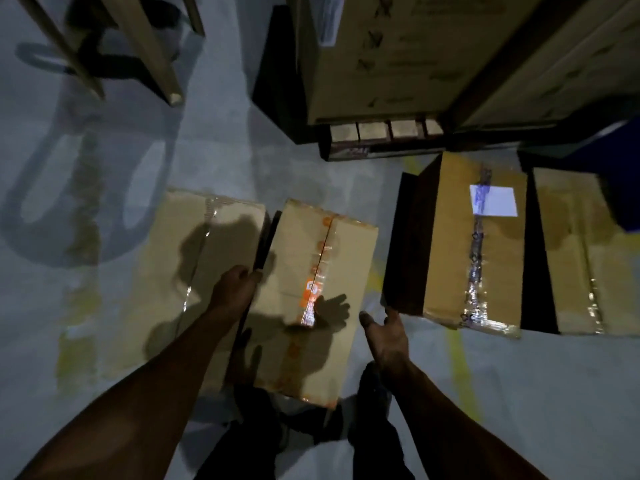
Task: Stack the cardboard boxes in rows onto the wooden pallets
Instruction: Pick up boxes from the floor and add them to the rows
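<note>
A cardboard box with orange tape (311, 289) lies on the grey floor in front of me. My left hand (235, 289) rests on its left edge, fingers curled over the side. My right hand (384, 336) hovers open just off the box's right side, palm turned inward, holding nothing. A plain box (194, 265) lies against it on the left. Two more boxes lie to the right: one with a white label (478, 244) and another (581, 258) beyond it. A wooden pallet (381, 140) at the back carries tall stacked boxes (398, 53).
Wooden frame legs (156, 57) stand at the top left with a dark object behind them. Yellow floor markings (460, 355) run between the boxes. A blue object (620, 188) sits at the right edge. My dark trouser legs (311, 441) show below the box.
</note>
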